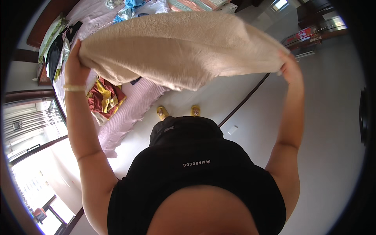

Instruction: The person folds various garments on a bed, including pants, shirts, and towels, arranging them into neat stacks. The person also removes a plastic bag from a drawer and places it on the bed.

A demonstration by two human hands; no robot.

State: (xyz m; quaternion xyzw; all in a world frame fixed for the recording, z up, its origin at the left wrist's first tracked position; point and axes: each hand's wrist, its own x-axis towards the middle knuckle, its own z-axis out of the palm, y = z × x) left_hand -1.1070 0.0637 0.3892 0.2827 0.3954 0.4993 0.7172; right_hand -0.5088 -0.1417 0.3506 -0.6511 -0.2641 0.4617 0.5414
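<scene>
A beige plush cloth (164, 50), perhaps a towel or small blanket, is stretched out in the air between my two hands. My left hand (75, 66) grips its left end, the thumb lying up along the edge; a pale bracelet circles that wrist. At the opposite end, my right hand (289, 67) pinches a corner, slightly blurred. The cloth sags in folds along its lower edge and hides part of the bed and floor behind it.
On the left stands a bed with a pink striped cover (126, 120), holding a red and yellow garment (106, 97), blue fabric (129, 10) and folded striped bedding (195, 4). A dark cabinet (318, 39) is at far right. A small white object (233, 129) lies on the floor.
</scene>
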